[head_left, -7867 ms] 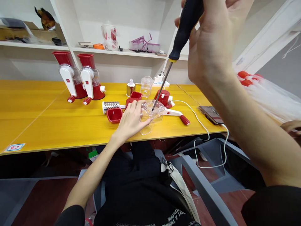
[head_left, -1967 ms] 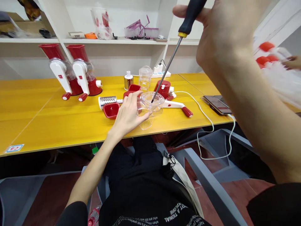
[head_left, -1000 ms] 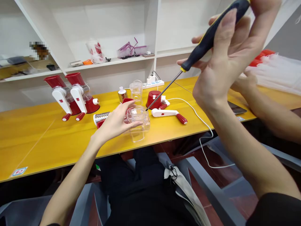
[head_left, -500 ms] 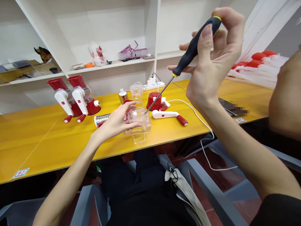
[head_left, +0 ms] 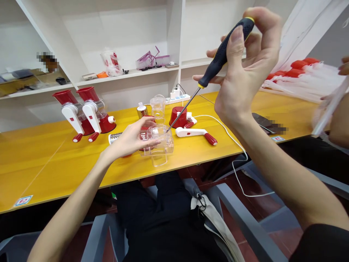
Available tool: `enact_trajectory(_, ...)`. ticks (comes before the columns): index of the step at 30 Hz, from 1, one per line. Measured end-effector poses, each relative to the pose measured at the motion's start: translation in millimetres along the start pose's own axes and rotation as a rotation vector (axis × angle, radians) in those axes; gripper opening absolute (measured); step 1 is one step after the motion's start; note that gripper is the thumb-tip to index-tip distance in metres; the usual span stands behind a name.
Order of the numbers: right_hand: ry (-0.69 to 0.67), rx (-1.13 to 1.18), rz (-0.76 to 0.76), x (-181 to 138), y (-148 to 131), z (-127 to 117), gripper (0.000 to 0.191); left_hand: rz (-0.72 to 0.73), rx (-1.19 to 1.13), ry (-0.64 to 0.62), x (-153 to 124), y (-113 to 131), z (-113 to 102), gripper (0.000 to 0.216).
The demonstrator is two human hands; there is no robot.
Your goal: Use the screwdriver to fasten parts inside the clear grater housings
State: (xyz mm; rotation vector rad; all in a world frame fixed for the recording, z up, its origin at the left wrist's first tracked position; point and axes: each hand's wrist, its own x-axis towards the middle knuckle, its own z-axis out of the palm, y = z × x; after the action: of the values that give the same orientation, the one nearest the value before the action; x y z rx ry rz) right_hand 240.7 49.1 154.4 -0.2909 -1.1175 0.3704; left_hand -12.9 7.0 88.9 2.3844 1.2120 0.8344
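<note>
My right hand [head_left: 245, 65] is wrapped round the dark handle of a screwdriver [head_left: 215, 67], raised over the table. Its shaft slants down to the left, and the tip reaches a clear plastic grater housing [head_left: 161, 145]. My left hand [head_left: 133, 136] grips that housing from the left, thumb in front and fingers behind. A white crank handle with a red grip [head_left: 195, 132] lies just right of the housing. Behind it stand a red base [head_left: 177, 116] and a second clear housing [head_left: 158, 107]. A metal grating drum [head_left: 114, 138] lies partly behind my left hand.
Two assembled red-and-white rotary graters [head_left: 94, 112] stand at the left. Another drum [head_left: 141, 111] and a power strip [head_left: 178, 98] are at the back. A white cable [head_left: 220, 123] runs off the front edge. At the right are a dark phone-like object [head_left: 263, 123] and another person's arm [head_left: 339, 120].
The screwdriver and both my hands have shifted very slightly left in the picture, tip still at the housing. At the right edge the other person's arm has moved, and a clear plastic item now shows.
</note>
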Motion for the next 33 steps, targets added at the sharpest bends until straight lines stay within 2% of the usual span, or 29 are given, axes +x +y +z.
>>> enact_trajectory(4,0.005,-0.006,0.006,0,0,0,0.029,-0.025,-0.040,-0.052,5,2,-8,0.067)
enact_trajectory(12,0.004,-0.044,-0.014,-2,-3,2,0.022,0.045,0.153,-0.043,9,14,-18,0.055)
enact_trajectory(18,-0.023,-0.064,-0.016,-5,-12,7,0.016,0.041,0.108,-0.072,14,10,-22,0.052)
enact_trajectory(24,-0.005,-0.073,0.024,-5,-9,4,0.019,0.024,0.197,-0.118,21,10,-26,0.053)
enact_trajectory(29,0.007,-0.129,-0.081,-1,-2,-1,0.019,0.042,0.275,-0.136,24,18,-30,0.054)
enact_trajectory(33,0.012,-0.133,-0.076,0,-2,0,0.018,0.030,0.255,-0.143,25,18,-32,0.053)
